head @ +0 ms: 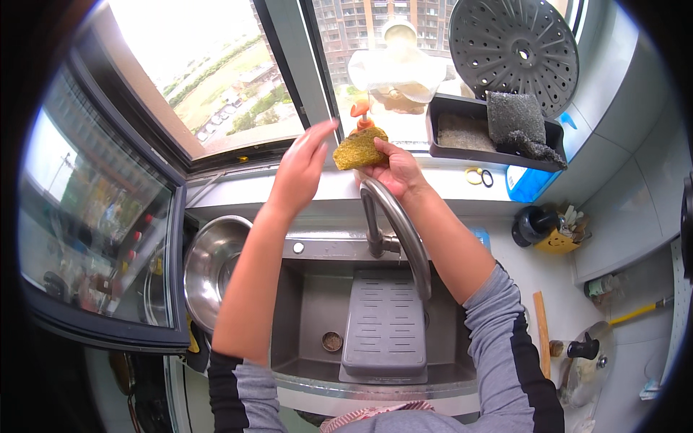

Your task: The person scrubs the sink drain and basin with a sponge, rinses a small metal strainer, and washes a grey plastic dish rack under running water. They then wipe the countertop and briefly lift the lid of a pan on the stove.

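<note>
My right hand (399, 169) grips a yellow-green scouring sponge (361, 148) above the windowsill, thumb on its near face. Just left of the sponge, my left hand (304, 169) is raised with its fingers extended and slightly blurred; nothing is in it. Behind the sponge shows the orange pump head (361, 111) of a dispenser bottle, whose body is mostly hidden. Below my hands, a curved metal faucet (398, 227) arches over the sink (314, 303). A grey slotted drain tray (385, 325) spans the basin.
A stainless bowl (208, 270) stands left of the sink beside the open window sash (181, 260). On the sill, a black caddy (460, 146) holds scrubbing pads, with a perforated steamer plate (514, 51) behind. A blue bottle (528, 181) and a wooden stick (541, 335) lie to the right.
</note>
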A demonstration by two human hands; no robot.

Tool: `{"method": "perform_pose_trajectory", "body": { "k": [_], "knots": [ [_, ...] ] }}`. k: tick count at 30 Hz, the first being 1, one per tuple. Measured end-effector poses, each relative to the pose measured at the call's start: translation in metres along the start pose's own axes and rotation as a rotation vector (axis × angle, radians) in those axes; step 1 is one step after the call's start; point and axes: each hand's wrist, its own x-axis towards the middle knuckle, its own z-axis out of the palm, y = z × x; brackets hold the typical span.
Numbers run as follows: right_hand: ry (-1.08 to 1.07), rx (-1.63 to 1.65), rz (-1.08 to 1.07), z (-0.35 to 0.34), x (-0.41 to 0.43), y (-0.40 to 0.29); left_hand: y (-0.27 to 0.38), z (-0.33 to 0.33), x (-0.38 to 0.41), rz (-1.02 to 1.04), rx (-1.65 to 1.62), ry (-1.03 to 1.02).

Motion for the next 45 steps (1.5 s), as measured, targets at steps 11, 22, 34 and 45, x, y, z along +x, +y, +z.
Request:
{"method": "perform_pose_trajectory", "body": {
  "k": [11, 22, 34, 45],
  "knots": [
    [-0.13, 0.127, -0.138, 0.006, 0.023, 0.024, -0.072, 0.031, 0.079, -0.106, -0.22, -0.299],
    [-0.142, 0.17, -0.149, -0.002, 0.028, 0.024, -0.054, 0.031, 0.082, -0.124, -0.07, -0.343],
    [-0.056, 0.162, -0.14, 0.0, 0.024, 0.027, -0.075, 0.028, 0.086, -0.091, 0.193, -0.253],
    [0.37, -0.453, -0.179, -0.191, -0.203, 0.053, -0.029, 0.045, -0.204, -0.954, -0.477, -0.038]
  ]
}}
